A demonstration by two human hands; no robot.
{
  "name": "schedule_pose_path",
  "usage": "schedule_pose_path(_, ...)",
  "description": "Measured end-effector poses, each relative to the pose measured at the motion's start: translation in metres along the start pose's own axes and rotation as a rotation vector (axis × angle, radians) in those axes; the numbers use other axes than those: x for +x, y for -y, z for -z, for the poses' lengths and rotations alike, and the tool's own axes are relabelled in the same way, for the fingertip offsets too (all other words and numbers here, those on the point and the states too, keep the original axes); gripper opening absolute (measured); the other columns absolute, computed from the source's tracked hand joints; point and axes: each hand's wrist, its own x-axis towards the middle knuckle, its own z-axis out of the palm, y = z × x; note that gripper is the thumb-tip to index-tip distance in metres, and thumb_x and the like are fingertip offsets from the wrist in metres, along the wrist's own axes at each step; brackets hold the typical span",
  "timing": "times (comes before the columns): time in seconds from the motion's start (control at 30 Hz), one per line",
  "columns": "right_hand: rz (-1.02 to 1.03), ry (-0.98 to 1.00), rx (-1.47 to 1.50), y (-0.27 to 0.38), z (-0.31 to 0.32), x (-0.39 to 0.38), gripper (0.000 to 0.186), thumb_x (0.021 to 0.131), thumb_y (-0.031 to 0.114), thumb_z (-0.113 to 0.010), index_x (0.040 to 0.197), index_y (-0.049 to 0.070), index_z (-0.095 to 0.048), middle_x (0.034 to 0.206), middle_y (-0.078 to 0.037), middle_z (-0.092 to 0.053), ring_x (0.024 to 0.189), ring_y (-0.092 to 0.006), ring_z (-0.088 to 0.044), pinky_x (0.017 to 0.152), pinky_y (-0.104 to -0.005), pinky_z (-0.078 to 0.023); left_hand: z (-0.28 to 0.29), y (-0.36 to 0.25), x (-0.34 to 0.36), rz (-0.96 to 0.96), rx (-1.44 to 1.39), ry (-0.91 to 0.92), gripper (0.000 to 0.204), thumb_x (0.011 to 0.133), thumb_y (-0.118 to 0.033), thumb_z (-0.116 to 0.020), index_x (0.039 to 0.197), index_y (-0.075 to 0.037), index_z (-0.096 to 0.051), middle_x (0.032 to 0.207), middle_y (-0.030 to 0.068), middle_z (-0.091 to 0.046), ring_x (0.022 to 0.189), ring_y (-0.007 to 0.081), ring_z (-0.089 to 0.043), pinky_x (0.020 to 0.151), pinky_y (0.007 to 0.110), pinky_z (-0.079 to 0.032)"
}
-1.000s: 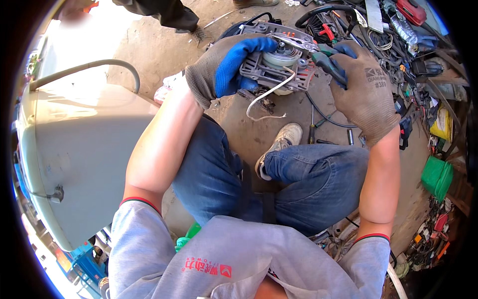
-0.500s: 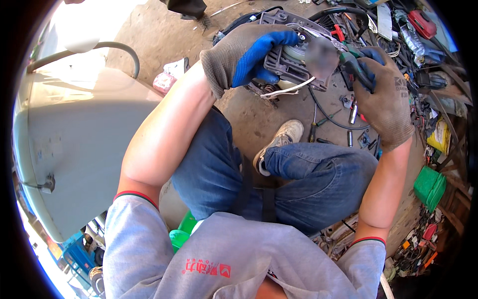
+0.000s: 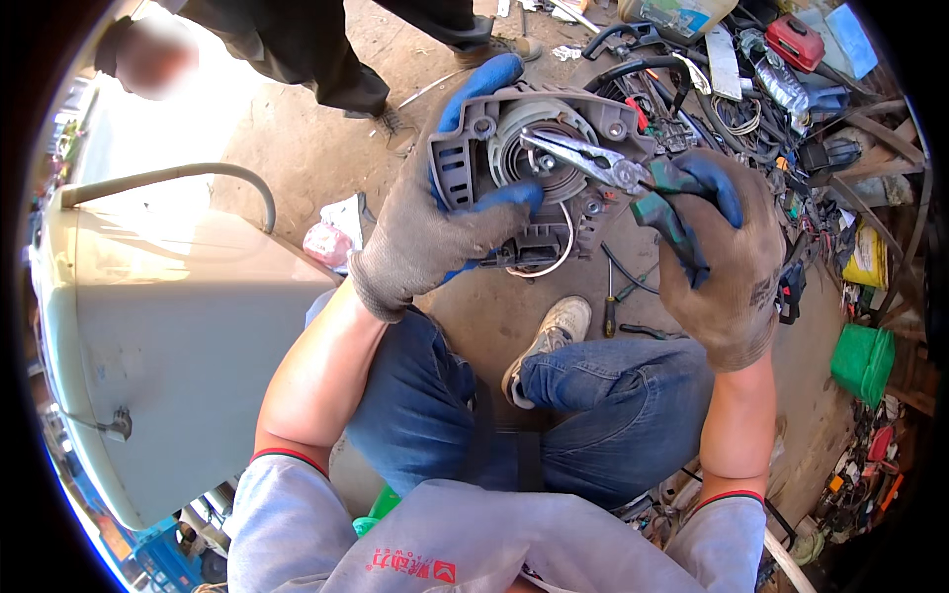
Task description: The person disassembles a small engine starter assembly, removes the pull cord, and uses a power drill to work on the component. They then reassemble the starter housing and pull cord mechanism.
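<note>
My left hand (image 3: pixel 425 232), in a grey-and-blue work glove, grips a grey plastic recoil starter housing (image 3: pixel 476 148) along its left side, the thumb lying across its front. Inside the housing's round middle sits a coiled flat spring (image 3: pixel 565 184), and a white cord (image 3: pixel 570 237) loops out below. Gloved alike, my right hand (image 3: pixel 722 262) is closed around the green handles of needle-nose pliers (image 3: pixel 588 156). Their silver jaws reach over the coil near its center; whether they pinch the spring I cannot tell.
A person in dark trousers (image 3: pixel 306 49) stands at the upper left. Beside my left arm is a large pale panel (image 3: pixel 188 356). Tools, including a screwdriver (image 3: pixel 610 314), lie on the floor past my shoe (image 3: pixel 563 331). Cables and parts pile up at right, near a green container (image 3: pixel 862 364).
The housing has come nearer and turned to show its coil. The pliers' jaws now lie over it. A person's legs have entered at the upper left.
</note>
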Motion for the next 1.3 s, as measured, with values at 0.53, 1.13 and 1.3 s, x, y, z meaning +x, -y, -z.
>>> schedule_pose_path(0.53, -0.01, 0.11, 0.099, 0.003, 0.008, 0.005, 0.028, 0.067, -0.002, -0.07, 0.095, 0.003, -0.069, 0.112, -0.019, -0.063, 0.1, -0.0392, -0.063, 0.086, -0.0453, -0.051, -0.003, 0.007, -0.002, -0.071, 0.104, -0.048, 0.093, 0.073, 0.003, -0.079, 0.154, -0.006, -0.033, 0.138, 0.0091, -0.054, 0.126, 0.0163, -0.053, 0.108, 0.033, -0.043)
schedule_pose_path(1.13, -0.281, 0.265, 0.315, 0.022, -0.012, -0.003, 0.027, 0.074, 0.003, -0.06, 0.098, 0.002, -0.072, 0.096, -0.02, -0.062, 0.078, -0.0367, -0.064, 0.071, -0.0426, -0.049, 0.007, 0.014, 0.008, 0.192, 0.172, -0.075, 0.062, 0.085, -0.002, -0.068, 0.142, 0.0, -0.045, 0.116, 0.0074, -0.066, 0.106, 0.013, -0.063, 0.094, 0.03, -0.053)
schedule_pose_path(1.3, -0.211, 0.223, 0.29, 0.013, -0.015, -0.009, 0.023, 0.078, 0.003, -0.059, 0.097, 0.0, -0.072, 0.102, -0.019, -0.064, 0.082, -0.0298, -0.063, 0.076, -0.0374, -0.049, 0.014, 0.01, 0.008, 0.575, -0.118, -0.059, 0.024, 0.1, -0.017, -0.06, 0.109, 0.002, -0.07, 0.083, 0.0078, -0.071, 0.061, 0.0101, -0.066, 0.05, 0.021, -0.053)
